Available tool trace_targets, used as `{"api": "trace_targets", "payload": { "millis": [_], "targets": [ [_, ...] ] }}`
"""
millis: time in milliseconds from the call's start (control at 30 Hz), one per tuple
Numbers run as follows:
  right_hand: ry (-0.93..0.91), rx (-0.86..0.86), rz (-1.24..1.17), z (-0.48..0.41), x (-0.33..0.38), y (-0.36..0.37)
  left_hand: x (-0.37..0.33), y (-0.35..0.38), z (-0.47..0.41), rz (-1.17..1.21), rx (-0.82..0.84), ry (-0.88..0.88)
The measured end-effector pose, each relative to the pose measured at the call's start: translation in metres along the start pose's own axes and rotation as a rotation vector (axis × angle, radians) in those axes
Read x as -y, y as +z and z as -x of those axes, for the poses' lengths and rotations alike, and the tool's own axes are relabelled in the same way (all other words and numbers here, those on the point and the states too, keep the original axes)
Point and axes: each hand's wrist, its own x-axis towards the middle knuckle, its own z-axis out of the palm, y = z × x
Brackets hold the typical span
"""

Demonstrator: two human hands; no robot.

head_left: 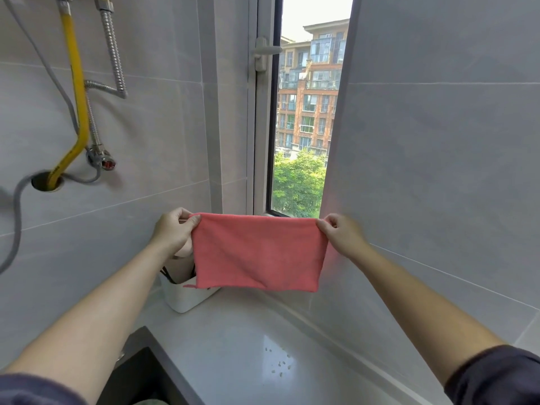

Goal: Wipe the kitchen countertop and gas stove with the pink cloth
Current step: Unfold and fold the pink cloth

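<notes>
Left grip [175, 229] and right grip [342, 235] are each pinched on a top corner of the pink cloth [260, 252], held spread in the air above the tabletop [228, 331], so wiping looks not started yet, specks [279, 365] and all.

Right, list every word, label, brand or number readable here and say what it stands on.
None: no text can be read anywhere in this view.
On the pink fabric cloth: no label or print shows.
On the white plastic container: the visible side is blank.
On the yellow gas hose: no marking clear enough to read.
On the brick apartment blocks outside: no signs show.
</notes>
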Motion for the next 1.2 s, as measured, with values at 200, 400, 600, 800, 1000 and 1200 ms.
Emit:
{"api": "trace_targets", "payload": {
  "millis": [200, 400, 600, 800, 1000, 1200],
  "targets": [
    [0.465, 0.081, -0.724, -0.006, 0.008, 0.009, -0.010, 0.013, -0.002, 0.274, 0.097, -0.291],
    [0.600, 0.112, -0.859, -0.011, 0.024, 0.027, -0.035, 0.040, 0.006, 0.312, -0.021, -0.354],
    [0.226, 0.220, -0.718, 0.000, 0.048, 0.037, -0.073, 0.072, 0.033, 0.209, 0.211, -0.135],
    [0.113, 0.293, -0.657, 0.009, 0.050, 0.041, -0.085, 0.096, 0.053, 0.196, 0.392, -0.090],
    [0.152, 0.380, -0.724, 0.011, 0.047, 0.040, -0.087, 0.096, 0.054, 0.201, 0.457, -0.118],
    [0.180, 0.528, -0.893, 0.014, 0.032, 0.040, -0.085, 0.093, 0.052, 0.273, 0.607, -0.165]
  ]
}}
